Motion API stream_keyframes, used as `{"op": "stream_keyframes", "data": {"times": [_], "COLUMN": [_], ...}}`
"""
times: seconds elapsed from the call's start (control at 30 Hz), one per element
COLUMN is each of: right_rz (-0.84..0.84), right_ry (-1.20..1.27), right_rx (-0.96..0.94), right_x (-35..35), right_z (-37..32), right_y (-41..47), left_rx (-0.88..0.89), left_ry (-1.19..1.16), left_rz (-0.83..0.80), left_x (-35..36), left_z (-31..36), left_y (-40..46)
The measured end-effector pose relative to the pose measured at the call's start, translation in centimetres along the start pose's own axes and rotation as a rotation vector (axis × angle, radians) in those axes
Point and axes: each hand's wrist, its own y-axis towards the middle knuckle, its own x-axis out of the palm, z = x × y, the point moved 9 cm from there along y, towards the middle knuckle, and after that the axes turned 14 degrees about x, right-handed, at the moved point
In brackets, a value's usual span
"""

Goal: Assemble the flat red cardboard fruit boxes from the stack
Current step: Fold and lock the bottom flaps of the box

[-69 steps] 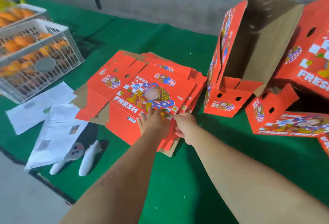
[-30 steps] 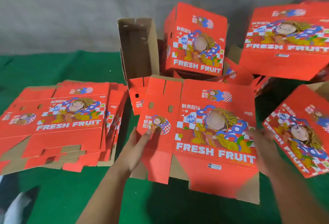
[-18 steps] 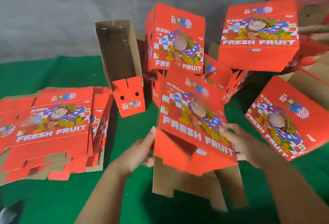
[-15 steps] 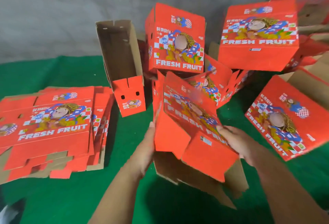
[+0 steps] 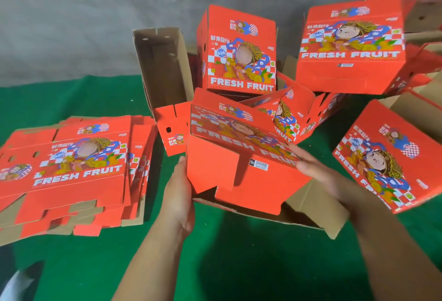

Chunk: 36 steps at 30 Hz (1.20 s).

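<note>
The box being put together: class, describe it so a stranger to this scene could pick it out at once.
Start at the green cloth and find the flat stack on its left, then look right to the two hands. The box being put together sits between the left hand and right hand. Unlike the finished boxes behind it, its bottom flaps hang open, showing brown cardboard.

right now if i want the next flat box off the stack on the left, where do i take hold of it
Take the top sheet of the flat stack by its right long edge, coming in from the right. That edge faces the open green cloth, the sheets are fanned there so one separates, and the near edge is notched flaps.
</note>
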Motion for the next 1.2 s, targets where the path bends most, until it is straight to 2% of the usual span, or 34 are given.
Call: {"op": "stream_keyframes", "data": {"times": [0.07,0.13,0.17,0.23,0.27,0.33,0.4,0.5,0.53,0.63,0.73,0.83,0.9,1.03,1.1,1.2], "right_rz": [-0.051,-0.05,-0.031,-0.005,0.009,0.044,0.09,0.14,0.155,0.187,0.121,0.037,-0.028,-0.177,-0.268,-0.323], "right_ry": [0.11,0.239,0.292,0.339,0.331,0.319,0.301,0.146,0.098,-0.013,-0.02,0.099,0.142,0.129,0.099,0.008], "right_rx": [0.094,0.075,0.071,0.084,0.085,0.065,0.056,0.024,0.019,0.078,0.219,0.287,0.236,0.135,0.07,0.023], "right_x": [0.8,1.0,0.9,1.1,1.3,1.3,1.1,1.2,1.3,1.2,1.6,1.7,1.7,2.4,3.0,4.0], "right_z": [1.2,1.3,1.1,0.6,0.5,0.3,0.3,0.1,-0.2,-0.4,0.0,0.3,-0.4,-0.9,-0.9,-1.3], "right_y": [-0.8,-0.3,0.3,1.0,0.9,0.7,1.0,1.5,1.5,1.6,1.6,1.5,1.6,1.7,1.5,1.2], "left_rx": [-0.065,-0.066,-0.008,0.222,0.341,0.468,0.446,0.173,0.156,0.375,0.435,0.245,0.121,-0.072,-0.049,0.152], "left_ry": [0.023,0.067,0.133,0.31,0.359,0.397,0.334,0.122,0.129,0.311,0.442,0.521,0.602,0.606,0.662,0.75], "left_rz": [0.008,0.048,0.069,0.077,0.086,0.102,0.046,-0.05,-0.1,-0.278,-0.258,-0.202,-0.31,-0.582,-0.592,-0.379], "left_x": [0.0,-0.3,-0.7,-1.2,-1.4,-1.8,-1.7,-1.0,-0.9,-0.8,-1.9,-3.4,-4.0,-4.7,-5.1,-5.9], "left_z": [-0.3,-0.5,-0.3,1.0,1.8,2.4,2.0,0.0,0.0,1.5,3.1,2.8,2.2,2.4,3.0,5.0], "left_y": [-0.7,-1.1,-1.0,-0.6,-0.9,-1.2,-1.4,-1.1,-1.1,-1.9,-1.4,-0.8,-0.9,-1.4,-0.9,1.1]}}
